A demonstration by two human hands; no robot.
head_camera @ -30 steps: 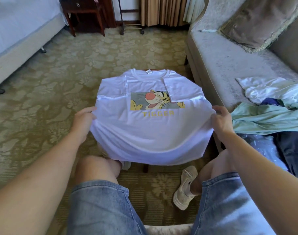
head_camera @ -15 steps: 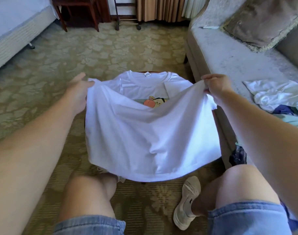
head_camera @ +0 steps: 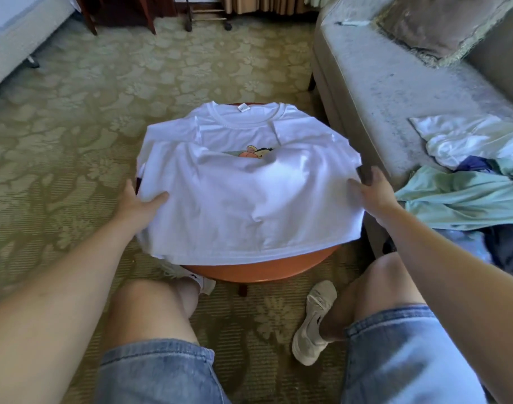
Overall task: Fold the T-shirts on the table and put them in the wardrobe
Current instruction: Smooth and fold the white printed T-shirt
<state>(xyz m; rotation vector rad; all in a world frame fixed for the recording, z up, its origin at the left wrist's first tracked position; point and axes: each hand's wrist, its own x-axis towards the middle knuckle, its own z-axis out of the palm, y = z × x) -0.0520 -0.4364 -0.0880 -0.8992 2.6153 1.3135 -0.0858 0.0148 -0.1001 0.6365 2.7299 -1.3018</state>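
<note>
White T-shirt (head_camera: 243, 205) on round table (head_camera: 258, 268), hem folded up over print.

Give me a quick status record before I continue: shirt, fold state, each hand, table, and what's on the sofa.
shirt: white T-shirt, lying on the round table
fold: lower half folded up over the chest; print mostly covered, collar showing
left hand: grips the shirt's left edge, thumb on top
right hand: grips the shirt's right edge
sofa: loose clothes pile, unfolded
</note>
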